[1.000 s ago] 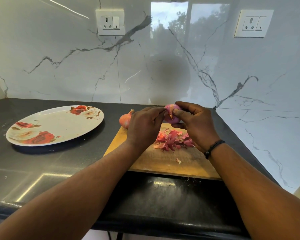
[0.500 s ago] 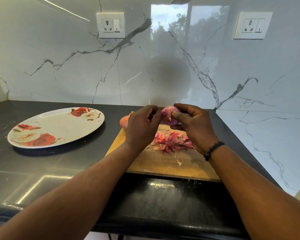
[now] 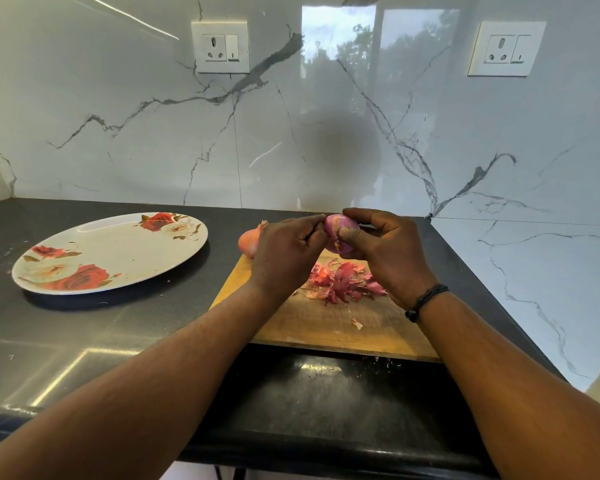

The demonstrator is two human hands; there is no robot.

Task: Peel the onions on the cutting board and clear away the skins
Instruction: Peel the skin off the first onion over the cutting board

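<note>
We see our two forearms bare from the bottom edge of the view up to the wrists, with no sleeves showing anywhere along them. Our left hand point(image 3: 284, 249) wears nothing: no ring, no band, no watch. Our right hand point(image 3: 390, 252) is bare too, but a thin black cord bracelet point(image 3: 425, 301) circles the wrist just behind it, with a small dark knot or bead on its near side. Fine hair shows along both forearms.
</note>
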